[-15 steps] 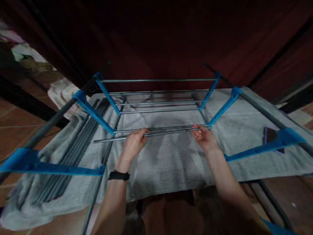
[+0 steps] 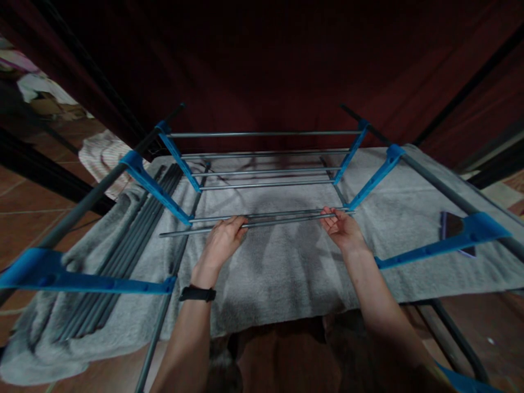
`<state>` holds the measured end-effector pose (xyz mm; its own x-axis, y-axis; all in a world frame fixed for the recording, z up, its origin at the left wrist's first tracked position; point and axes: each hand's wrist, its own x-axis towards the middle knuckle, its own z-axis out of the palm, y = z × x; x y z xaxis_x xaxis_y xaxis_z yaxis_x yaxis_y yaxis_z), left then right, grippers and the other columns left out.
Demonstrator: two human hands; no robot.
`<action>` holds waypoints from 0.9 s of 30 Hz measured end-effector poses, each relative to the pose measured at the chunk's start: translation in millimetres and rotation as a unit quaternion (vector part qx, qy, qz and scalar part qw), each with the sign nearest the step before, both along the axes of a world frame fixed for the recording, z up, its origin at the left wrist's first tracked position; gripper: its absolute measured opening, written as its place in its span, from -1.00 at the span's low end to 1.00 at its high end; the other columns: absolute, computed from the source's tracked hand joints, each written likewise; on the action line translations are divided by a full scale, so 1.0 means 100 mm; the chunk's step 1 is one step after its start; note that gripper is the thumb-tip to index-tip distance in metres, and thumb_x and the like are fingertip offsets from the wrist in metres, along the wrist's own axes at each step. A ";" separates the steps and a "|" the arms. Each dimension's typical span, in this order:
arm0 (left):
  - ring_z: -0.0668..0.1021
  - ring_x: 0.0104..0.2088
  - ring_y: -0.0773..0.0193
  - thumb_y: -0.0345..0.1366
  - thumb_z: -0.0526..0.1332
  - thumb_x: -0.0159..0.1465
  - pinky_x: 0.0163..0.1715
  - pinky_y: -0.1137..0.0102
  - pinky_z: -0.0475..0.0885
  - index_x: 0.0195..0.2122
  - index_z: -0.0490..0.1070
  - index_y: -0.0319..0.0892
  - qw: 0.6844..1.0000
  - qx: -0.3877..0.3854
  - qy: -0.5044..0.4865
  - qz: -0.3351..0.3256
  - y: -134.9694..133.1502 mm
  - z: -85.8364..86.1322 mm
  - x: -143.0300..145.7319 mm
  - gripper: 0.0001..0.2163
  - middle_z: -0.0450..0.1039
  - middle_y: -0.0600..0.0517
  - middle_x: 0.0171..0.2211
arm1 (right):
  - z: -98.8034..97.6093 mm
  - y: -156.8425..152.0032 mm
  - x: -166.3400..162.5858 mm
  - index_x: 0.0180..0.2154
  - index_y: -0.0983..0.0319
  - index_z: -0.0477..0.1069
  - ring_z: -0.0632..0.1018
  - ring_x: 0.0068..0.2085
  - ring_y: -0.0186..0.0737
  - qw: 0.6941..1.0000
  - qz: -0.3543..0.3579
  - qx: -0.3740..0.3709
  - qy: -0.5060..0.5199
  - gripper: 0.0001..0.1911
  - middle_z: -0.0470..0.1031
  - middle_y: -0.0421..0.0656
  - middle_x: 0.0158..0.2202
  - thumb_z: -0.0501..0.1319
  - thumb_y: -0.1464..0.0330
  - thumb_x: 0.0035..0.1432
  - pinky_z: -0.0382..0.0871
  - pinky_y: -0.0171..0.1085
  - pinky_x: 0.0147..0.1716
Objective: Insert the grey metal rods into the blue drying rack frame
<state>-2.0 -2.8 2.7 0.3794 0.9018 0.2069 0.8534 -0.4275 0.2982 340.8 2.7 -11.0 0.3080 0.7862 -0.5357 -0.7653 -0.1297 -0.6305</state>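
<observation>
Both hands hold one thin grey metal rod that runs left to right over a grey towel. My left hand, a black band on its wrist, curls its fingers over the rod near its middle. My right hand pinches the rod's right end, close to a blue plastic connector of the rack frame. The rod's left end sticks out past the blue connector on the left. A second rod lies just behind it, fitted between the connectors.
The rack has more grey rods across the back and dark side tubes. Several spare tubes lie on the towel at the left. A phone rests on the towel at the right. Another blue connector juts out at front left.
The rod has shifted slightly to the right between the connectors; both hands keep the same grip.
</observation>
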 end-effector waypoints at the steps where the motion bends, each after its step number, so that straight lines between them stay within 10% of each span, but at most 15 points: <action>1: 0.59 -0.09 0.07 -0.31 0.12 0.35 -0.04 0.23 0.39 -0.03 0.44 -0.10 1.000 -0.005 -0.004 -0.001 0.00 0.00 0.00 -0.79 0.57 -0.04 -0.08 | -0.01 0.00 0.00 -0.37 0.21 0.38 0.63 -0.41 -0.32 1.000 0.001 0.000 -0.001 -0.78 0.60 -0.20 -0.41 0.06 0.56 0.26 0.61 -0.31 -0.36; 27: 0.59 -0.11 0.05 -0.25 0.05 0.39 -0.06 0.20 0.45 -0.03 0.48 -0.15 1.000 -0.008 0.012 -0.003 -0.01 0.04 0.04 -0.74 0.57 -0.09 -0.10 | 0.02 -0.01 0.00 -0.37 0.22 0.38 0.63 -0.42 -0.32 1.000 -0.004 -0.002 0.005 -0.78 0.58 -0.19 -0.44 0.05 0.56 0.27 0.61 -0.32 -0.36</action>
